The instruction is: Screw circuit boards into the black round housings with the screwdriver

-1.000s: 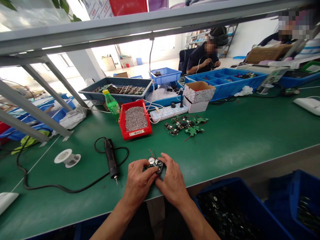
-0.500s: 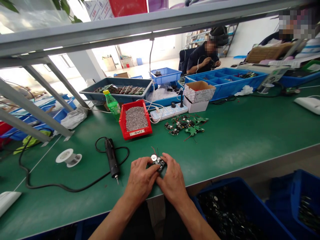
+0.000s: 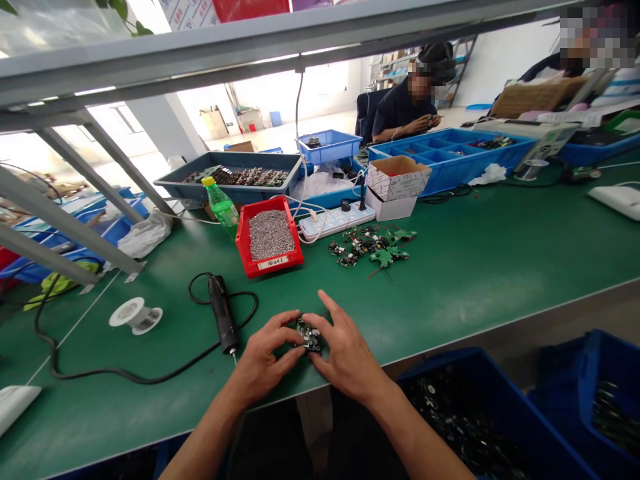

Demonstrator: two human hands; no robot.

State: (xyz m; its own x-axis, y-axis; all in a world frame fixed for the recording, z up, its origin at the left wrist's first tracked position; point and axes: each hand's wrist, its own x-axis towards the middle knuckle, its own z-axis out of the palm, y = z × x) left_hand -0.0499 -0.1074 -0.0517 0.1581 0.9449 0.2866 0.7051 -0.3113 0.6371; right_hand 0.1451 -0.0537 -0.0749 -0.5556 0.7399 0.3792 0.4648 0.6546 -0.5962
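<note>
A small circuit board assembly [image 3: 309, 338] with black and metallic parts is held just over the front edge of the green bench. My left hand [image 3: 267, 353] grips its left side, thumb in front and fingers on top. On the other side my right hand [image 3: 345, 350] has its thumb at the near edge and a finger on the far edge, with another finger stretched up and away. Fingers cover part of the board. Left of my hands lies a black electric screwdriver [image 3: 223, 317], its bit pointing toward me.
Several green circuit boards [image 3: 383, 250] with wires lie beyond my hands. A red bin [image 3: 270, 267] of small metal parts stands beside a green bottle [image 3: 223, 207] and a power strip [image 3: 337, 223]. A solder spool [image 3: 136, 315] sits left. A co-worker [image 3: 405, 110] sits opposite.
The board has turned in my hands, and its round silver part no longer shows. My hands have moved slightly apart, with a right finger lifted off.
</note>
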